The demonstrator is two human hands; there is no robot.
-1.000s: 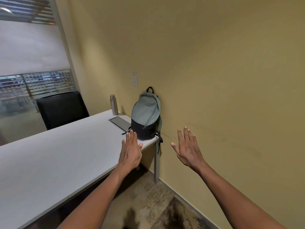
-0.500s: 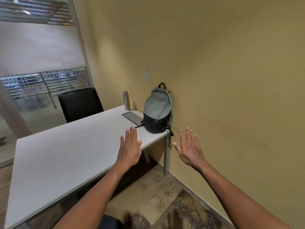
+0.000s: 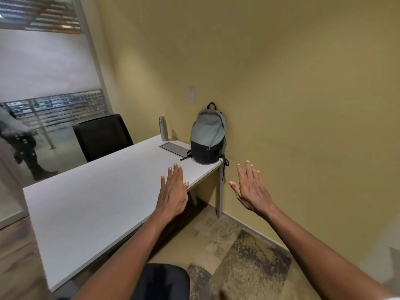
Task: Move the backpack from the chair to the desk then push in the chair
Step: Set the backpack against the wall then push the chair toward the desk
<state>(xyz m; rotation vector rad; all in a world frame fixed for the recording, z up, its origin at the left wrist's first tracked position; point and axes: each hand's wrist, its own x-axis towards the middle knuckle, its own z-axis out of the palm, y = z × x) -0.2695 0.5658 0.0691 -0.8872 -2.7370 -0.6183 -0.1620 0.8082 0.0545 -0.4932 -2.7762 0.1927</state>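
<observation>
A grey-green backpack (image 3: 208,135) with a black base stands upright on the far right corner of the white desk (image 3: 97,204), leaning against the yellow wall. My left hand (image 3: 173,191) hovers flat over the desk's near edge, fingers apart and empty. My right hand (image 3: 251,189) is held out beside the desk's right end, also empty with fingers spread. Both hands are well short of the backpack. The black top of a chair (image 3: 164,280) shows at the bottom of the view, under my left forearm.
A metal bottle (image 3: 163,128) and a flat grey panel (image 3: 175,148) sit left of the backpack. A second black chair (image 3: 101,136) stands behind the desk. A person (image 3: 23,146) is beyond the glass partition on the left. Patterned carpet lies by the yellow wall.
The view has pulled back and swung left, showing more of the desk and bringing the near chair's top into view. Both hands stay open, farther from the backpack.
</observation>
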